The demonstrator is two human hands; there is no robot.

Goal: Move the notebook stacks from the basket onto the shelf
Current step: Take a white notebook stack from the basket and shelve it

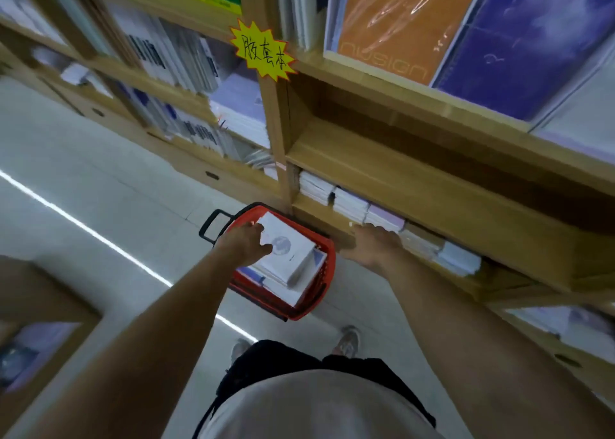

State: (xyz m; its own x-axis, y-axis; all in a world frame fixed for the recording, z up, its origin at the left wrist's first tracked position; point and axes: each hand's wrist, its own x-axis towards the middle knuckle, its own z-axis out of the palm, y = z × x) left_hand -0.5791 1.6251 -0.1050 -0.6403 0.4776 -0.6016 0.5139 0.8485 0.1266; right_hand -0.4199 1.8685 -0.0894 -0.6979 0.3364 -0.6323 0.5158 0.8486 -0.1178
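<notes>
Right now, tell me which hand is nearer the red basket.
Left. The left hand is over the red basket, gripping the notebook stack inside; the right hand is off to its side at the shelf.

White notebook stack (pixel 288 252) lies flat atop others in the red basket (pixel 319 292).

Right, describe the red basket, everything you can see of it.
The red basket looks like plastic, with slotted walls and a black handle sticking out at its far-left end. It stands on the pale floor just below the wooden shelf. White notebook stacks fill it and rise above the rim. The left hand grips the top stack; the right hand is apart, at the shelf.
</notes>
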